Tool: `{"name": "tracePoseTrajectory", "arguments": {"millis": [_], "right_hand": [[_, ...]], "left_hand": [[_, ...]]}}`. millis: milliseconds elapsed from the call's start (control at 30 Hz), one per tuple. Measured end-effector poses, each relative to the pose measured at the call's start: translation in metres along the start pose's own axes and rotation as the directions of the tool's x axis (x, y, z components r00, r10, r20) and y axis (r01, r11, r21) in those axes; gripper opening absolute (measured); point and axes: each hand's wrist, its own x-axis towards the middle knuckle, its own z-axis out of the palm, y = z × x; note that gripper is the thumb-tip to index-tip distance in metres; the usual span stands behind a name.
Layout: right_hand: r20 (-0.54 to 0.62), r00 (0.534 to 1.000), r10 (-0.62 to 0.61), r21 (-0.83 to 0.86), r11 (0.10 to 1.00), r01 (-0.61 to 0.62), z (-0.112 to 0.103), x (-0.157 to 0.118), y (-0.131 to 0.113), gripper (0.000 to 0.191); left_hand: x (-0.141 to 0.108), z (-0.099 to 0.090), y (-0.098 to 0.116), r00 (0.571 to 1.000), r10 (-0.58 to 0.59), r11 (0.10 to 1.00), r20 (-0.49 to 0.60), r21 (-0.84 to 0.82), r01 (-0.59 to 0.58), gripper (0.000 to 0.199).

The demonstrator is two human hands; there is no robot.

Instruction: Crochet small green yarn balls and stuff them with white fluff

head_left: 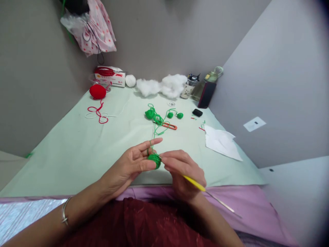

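Observation:
Between thumb and fingers, my left hand [135, 159] pinches a small round green crochet piece [155, 160]. Green yarn [154, 132] loops around the raised index finger of that hand and runs up to a tangle on the table. My right hand [183, 171] grips a crochet hook with a yellow handle [194, 183]; its tip meets the right side of the green piece, and its metal rear end sticks out toward the lower right. Whether the tip is inside a stitch cannot be made out. Beyond my hands lies a green yarn ball [149, 114] with two smaller green balls to its right.
An orange slotted tool [169, 126] lies by the green yarn. Farther back are a red yarn ball [97, 92], white stuffing [172, 85], a pen cup [187, 90], a bottle [203, 87] and a leaning phone [207, 95]. White paper [221, 142] lies at right, below a small black case [197, 112].

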Motion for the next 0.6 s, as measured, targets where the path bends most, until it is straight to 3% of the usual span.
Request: {"name": "tracePoseTrajectory", "arguments": {"millis": [167,333,433,600], "right_hand": [[-0.045,0.965,0.258,0.216,0.946,-0.242,-0.002,0.01,-0.007,0.023],[-0.005,0.856,0.516,0.497,0.745,-0.446,-0.003,0.015,-0.001,0.013],[0.025,0.837,0.547,0.547,0.693,-0.469,-0.002,0.015,0.0,0.013],[0.026,0.855,0.518,0.533,0.716,-0.45,-0.007,0.015,-0.003,0.013]], "left_hand": [[0.001,-0.008,0.01,0.994,0.11,0.971,0.013,0.213,-0.11,0.062],[0.002,-0.01,0.013,0.988,0.135,0.933,0.081,0.325,-0.154,0.056],[0.003,-0.012,0.015,0.984,0.132,0.922,0.116,0.351,-0.165,0.054],[0.0,-0.017,0.021,0.984,0.068,0.908,0.162,0.398,-0.128,0.05]]}}
